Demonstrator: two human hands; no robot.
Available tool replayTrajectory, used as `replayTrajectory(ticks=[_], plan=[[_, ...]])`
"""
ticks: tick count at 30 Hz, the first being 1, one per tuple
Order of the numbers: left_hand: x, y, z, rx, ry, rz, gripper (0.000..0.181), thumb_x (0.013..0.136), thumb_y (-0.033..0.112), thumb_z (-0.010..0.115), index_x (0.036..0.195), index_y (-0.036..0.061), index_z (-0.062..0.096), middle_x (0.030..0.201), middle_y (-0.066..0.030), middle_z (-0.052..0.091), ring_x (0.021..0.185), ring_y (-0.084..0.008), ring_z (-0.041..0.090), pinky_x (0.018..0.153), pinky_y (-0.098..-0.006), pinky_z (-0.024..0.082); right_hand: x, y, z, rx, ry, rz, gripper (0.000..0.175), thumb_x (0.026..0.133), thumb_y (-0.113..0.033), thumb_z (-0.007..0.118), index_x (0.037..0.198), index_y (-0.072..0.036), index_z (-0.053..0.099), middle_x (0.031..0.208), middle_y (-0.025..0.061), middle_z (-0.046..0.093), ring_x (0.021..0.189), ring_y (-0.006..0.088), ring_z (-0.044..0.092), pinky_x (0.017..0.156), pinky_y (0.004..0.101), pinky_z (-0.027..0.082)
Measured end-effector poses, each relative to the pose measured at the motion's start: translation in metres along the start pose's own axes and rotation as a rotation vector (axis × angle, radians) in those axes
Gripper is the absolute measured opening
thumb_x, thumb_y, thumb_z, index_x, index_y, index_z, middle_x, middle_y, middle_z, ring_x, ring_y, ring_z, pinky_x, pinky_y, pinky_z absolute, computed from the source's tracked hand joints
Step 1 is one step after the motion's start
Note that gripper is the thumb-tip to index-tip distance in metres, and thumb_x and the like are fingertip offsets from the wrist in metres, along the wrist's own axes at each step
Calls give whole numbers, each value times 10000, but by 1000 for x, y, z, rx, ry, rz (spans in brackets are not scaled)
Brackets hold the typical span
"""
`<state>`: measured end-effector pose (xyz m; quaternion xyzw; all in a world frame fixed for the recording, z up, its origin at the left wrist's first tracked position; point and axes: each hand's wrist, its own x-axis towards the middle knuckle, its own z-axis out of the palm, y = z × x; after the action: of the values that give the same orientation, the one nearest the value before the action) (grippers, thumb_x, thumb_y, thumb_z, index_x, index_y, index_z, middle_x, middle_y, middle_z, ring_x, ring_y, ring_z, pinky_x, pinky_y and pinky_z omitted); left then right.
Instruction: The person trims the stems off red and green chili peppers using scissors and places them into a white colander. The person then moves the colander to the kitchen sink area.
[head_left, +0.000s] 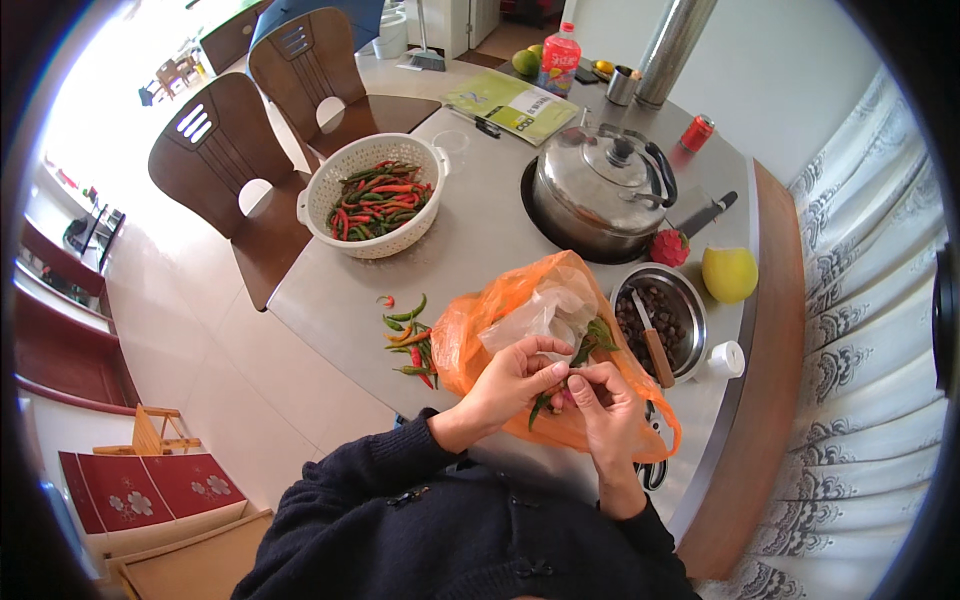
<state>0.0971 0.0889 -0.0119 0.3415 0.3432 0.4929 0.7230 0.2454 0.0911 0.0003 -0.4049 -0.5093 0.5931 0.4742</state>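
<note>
My left hand (523, 369) and my right hand (611, 401) meet over an orange plastic bag (480, 319). Their thumbs and fingertips pinch a small dark piece, apparently a chili stem, mostly hidden by the fingers. Just below the left fingers a green chili pepper (537, 411) shows; whether it is held or lies in the bag, I cannot tell. Inside the open bag are a clear plastic bag (551, 307) and green leaves (598, 336). Left of the bag, loose red and green chilies (414, 349) lie on the grey table (480, 217).
A white colander (375, 247) of chilies stands at the table's left edge. Rightward are a steel kettle (592, 184), a steel bowl (694, 292) with a wooden-handled knife (655, 351) across it, a dragon fruit (670, 247), a yellow-green fruit (730, 274) and a cleaver (697, 217).
</note>
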Motion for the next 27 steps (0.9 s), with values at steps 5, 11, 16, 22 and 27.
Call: replayTrajectory(ticks=[5,11,16,22,27], plan=[[0,-4,10,75,34,-8,261,908,176,513,1090,-9,488,807,-8,560,656,-54,504,604,-187,431,0,2,-10,-15,54,5,101,818,-73,631,848,10,582,760,22,584,666,77,559,626,196,467],[-13,11,18,413,57,-96,224,889,180,543,1010,-8,546,742,-25,596,625,-71,522,580,-226,447,2,1,-12,-47,199,-60,111,814,-92,643,816,1,580,738,15,589,636,48,522,601,179,446],[-16,12,30,706,138,129,187,859,162,564,965,9,557,681,-73,601,595,-142,575,556,-274,461,1,3,-14,17,200,-11,138,816,-119,647,805,-3,574,711,8,576,636,46,515,594,178,433],[-10,3,29,900,91,259,156,870,127,549,970,7,552,664,-56,577,548,-113,537,524,-248,451,-2,9,-17,22,145,-46,154,828,-142,636,785,-11,564,685,-2,553,617,48,487,566,177,399],[-9,3,27,766,37,171,128,882,125,528,945,20,567,641,-31,554,536,-82,509,493,-231,427,0,15,-20,369,77,170,149,853,-167,596,805,-29,567,668,5,535,575,72,448,551,202,373]])
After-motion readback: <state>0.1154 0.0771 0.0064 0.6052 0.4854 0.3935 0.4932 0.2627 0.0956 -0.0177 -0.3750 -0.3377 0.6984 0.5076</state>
